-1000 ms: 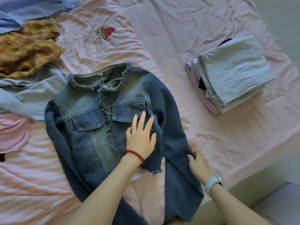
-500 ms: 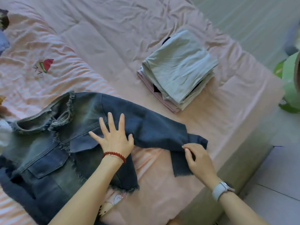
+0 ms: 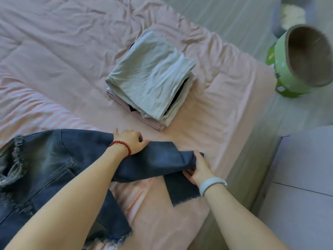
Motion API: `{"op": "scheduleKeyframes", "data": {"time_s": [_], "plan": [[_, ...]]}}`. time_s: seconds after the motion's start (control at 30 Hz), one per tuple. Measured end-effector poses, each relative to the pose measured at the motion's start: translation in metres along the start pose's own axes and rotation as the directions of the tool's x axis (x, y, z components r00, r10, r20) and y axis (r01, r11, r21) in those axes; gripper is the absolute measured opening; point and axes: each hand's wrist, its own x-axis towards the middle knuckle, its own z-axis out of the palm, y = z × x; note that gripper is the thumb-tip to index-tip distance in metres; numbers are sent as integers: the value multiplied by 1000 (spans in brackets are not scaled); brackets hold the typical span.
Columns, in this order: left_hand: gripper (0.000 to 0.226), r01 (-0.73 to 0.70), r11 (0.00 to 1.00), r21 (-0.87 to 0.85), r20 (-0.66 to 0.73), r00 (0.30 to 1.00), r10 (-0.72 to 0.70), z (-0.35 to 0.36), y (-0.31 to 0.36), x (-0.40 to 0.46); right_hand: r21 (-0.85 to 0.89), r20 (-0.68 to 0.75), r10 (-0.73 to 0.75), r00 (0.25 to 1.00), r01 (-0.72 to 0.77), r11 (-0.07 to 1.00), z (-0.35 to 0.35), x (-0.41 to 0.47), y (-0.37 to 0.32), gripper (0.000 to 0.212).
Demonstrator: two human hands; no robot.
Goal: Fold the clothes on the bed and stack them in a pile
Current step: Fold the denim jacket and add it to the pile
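Pink bed [image 3: 59, 56], wrinkled sheet over most of it, w/ pink-and-white striped cover [image 3: 36, 112] showing at left and under jacket. Grey floor beyond far edge; green stool [image 3: 284, 76] w/ brown seat at upper right, off bed. Pale cabinet surface [image 3: 306, 177] at right edge.

Denim jacket [image 3: 46, 168] lying at lower left on striped cover, frayed front edge and frayed hem visible, chest pocket flap facing up. One sleeve [image 3: 158, 159] stretched out to right across bed, bent near cuff end, frayed cuff hanging toward near side.

Left hand [image 3: 130, 141], red bead bracelet [image 3: 121, 147] on wrist, resting on sleeve about mid-length, fingers curled over far edge of cloth, gripping it. Right hand [image 3: 196, 168], pale wristband [image 3: 212, 184] on wrist, at bend of sleeve near cuff, thumb on top and fingers under fold, pinching cloth. Both grips closed on same sleeve, well apart from each other.

Stack of folded clothes [image 3: 151, 78] farther back, centre of bed: pale grey-green piece on top, dark layer peeking between folds, pink piece at bottom. Stack near left hand but not touching it or jacket.
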Motion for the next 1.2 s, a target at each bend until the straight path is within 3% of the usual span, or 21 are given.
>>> {"op": "scheduleKeyframes", "data": {"time_s": [0.07,0.13,0.2,0.3,0.4,0.47,0.57,0.67,0.77,0.9,1.0,1.1,1.2], "plan": [[21,-97,966,-238,-134,989,66,-6,2,-3,-17,-64,-83,994,82,996,9,-3,-15,16],[16,-259,834,-487,-341,935,91,-14,2,-13,-51,-87,-295,952,291,955,11,-14,-28,9],[26,-383,755,-533,-516,854,68,-24,3,-26,-3,-42,-532,846,533,846,5,-25,-38,8],[18,-383,835,-395,-662,749,31,-30,9,-33,44,-22,-700,713,701,712,-8,-31,-47,15],[12,-181,940,-290,-619,784,-40,-29,20,-27,116,-15,-617,787,614,781,-15,-17,-48,18],[28,-67,956,-284,-532,841,-99,-19,25,-28,146,-20,-527,850,524,839,-18,-5,-45,24],[48,-47,953,-298,-465,880,-102,4,25,-42,138,-57,-505,861,508,850,-22,5,-38,28],[55,30,978,-208,-279,956,-89,33,14,-64,-57,-112,-621,775,619,783,-18,-1,-31,34],[56,29,936,-351,-253,959,-125,48,-6,-90,-285,-86,-823,562,777,561,-7,-27,-23,32],[49,-126,611,-782,-377,875,-302,44,-36,-137,-320,103,-933,344,900,296,27,-85,3,32],[40,-176,197,-965,-250,850,-464,41,-68,-183,-220,295,-949,114,974,49,67,-140,50,42],[31,-267,-233,-935,-100,830,-549,45,-110,-231,-98,581,-808,-99,977,-190,99,-182,114,37],[37,-409,-569,-714,-3,814,-581,63,-158,-277,143,806,-445,-391,857,-494,115,-207,179,32]]}}
